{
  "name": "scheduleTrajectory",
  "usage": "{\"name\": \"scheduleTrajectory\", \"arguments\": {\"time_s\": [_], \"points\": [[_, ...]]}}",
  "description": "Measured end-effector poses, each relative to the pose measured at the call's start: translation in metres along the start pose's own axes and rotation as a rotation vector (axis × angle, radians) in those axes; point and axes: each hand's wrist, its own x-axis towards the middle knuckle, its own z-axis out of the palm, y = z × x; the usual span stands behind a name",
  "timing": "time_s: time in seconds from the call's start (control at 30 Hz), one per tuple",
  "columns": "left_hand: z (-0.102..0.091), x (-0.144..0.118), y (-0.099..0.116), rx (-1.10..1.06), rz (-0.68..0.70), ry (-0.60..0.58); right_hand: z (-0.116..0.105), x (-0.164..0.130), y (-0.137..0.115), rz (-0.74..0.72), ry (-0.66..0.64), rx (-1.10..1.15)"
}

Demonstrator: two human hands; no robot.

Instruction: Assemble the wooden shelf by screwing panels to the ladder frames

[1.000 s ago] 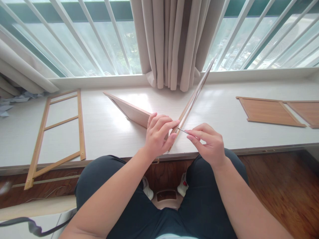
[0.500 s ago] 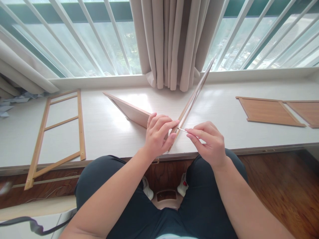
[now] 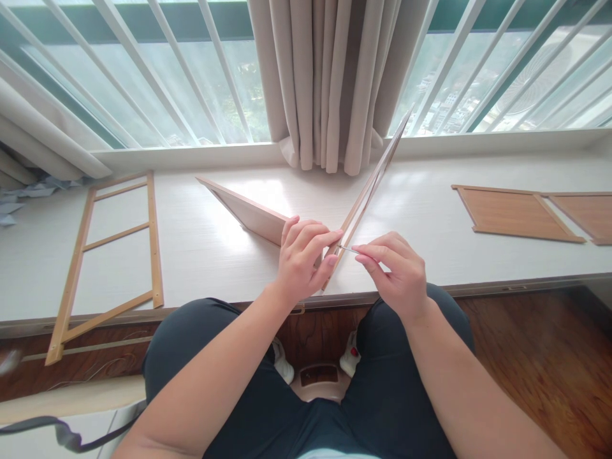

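Observation:
Two thin wooden panels stand on edge on the white window ledge (image 3: 215,255) and meet in a V at its near side: a left panel (image 3: 248,213) and a taller right panel (image 3: 375,175) leaning toward the curtain. My left hand (image 3: 301,258) grips the corner where they meet. My right hand (image 3: 399,271) pinches a thin metal pin (image 3: 348,249) whose tip touches the right panel's edge beside my left fingertips.
A wooden ladder-like frame (image 3: 112,255) lies flat at the left, overhanging the ledge's edge. Two brown flat panels (image 3: 514,213) (image 3: 586,213) lie at the right. A beige curtain (image 3: 329,83) hangs behind, before a barred window. My knees are below the ledge.
My right hand has shifted slightly left and up with the pin, closer to the panel's edge. My left hand and the panels have stayed in place.

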Motion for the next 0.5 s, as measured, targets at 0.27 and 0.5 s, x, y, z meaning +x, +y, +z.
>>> {"name": "scheduleTrajectory", "arguments": {"time_s": [0.27,0.5], "points": [[0.001,0.0,-0.001,0.001,0.0,0.006,0.009,-0.007,-0.002,0.291,-0.084,0.16],[0.001,-0.001,-0.001,-0.015,0.005,0.005,0.014,-0.011,-0.002,0.451,-0.102,0.324]]}}
